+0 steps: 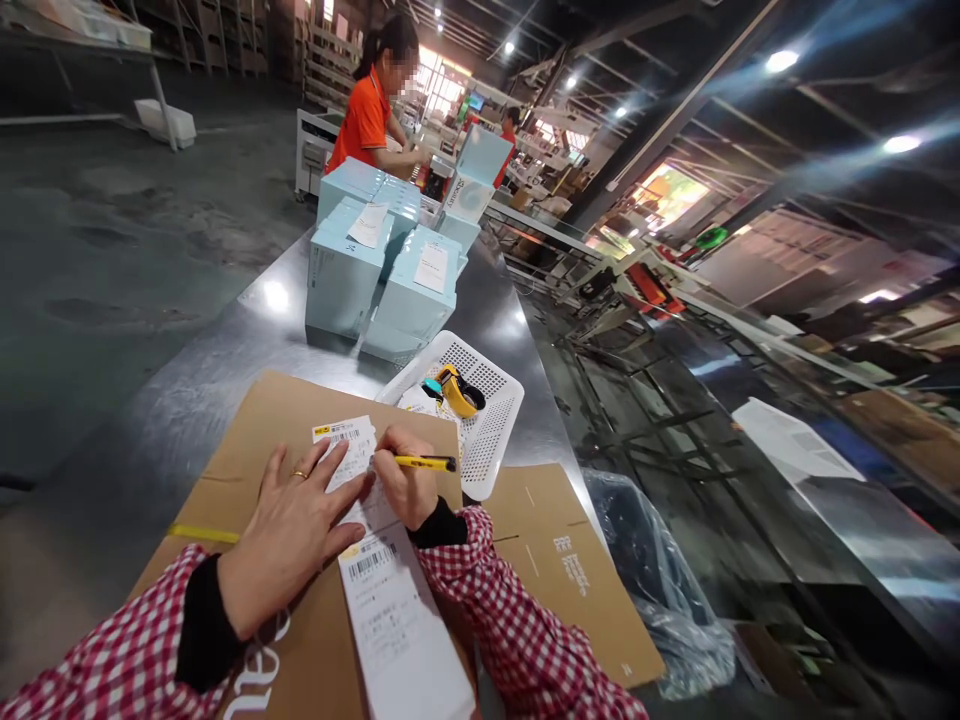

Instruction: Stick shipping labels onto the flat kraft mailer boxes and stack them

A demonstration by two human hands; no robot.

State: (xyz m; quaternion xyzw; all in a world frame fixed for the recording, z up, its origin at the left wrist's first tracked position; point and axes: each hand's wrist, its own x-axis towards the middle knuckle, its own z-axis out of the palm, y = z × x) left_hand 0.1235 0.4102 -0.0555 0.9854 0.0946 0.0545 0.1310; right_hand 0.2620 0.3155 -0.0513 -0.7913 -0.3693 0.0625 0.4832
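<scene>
A long white paper slip with barcodes (390,600) lies on a brown cardboard box (262,420) in front of me. My left hand (289,530), with a ring on one finger, lies flat with fingers spread and presses the slip down. My right hand (405,480) is closed around a yellow pen (424,462), its tip on the slip's upper part. Both sleeves are red-and-white check.
A white perforated basket (491,440) with a yellow tape dispenser (457,390) sits behind the box on the steel table (187,390). Light blue cartons (375,270) are stacked further back. A person in an orange shirt (367,120) works beyond. A flat cardboard sheet (570,570) and bagged bin (660,590) are right.
</scene>
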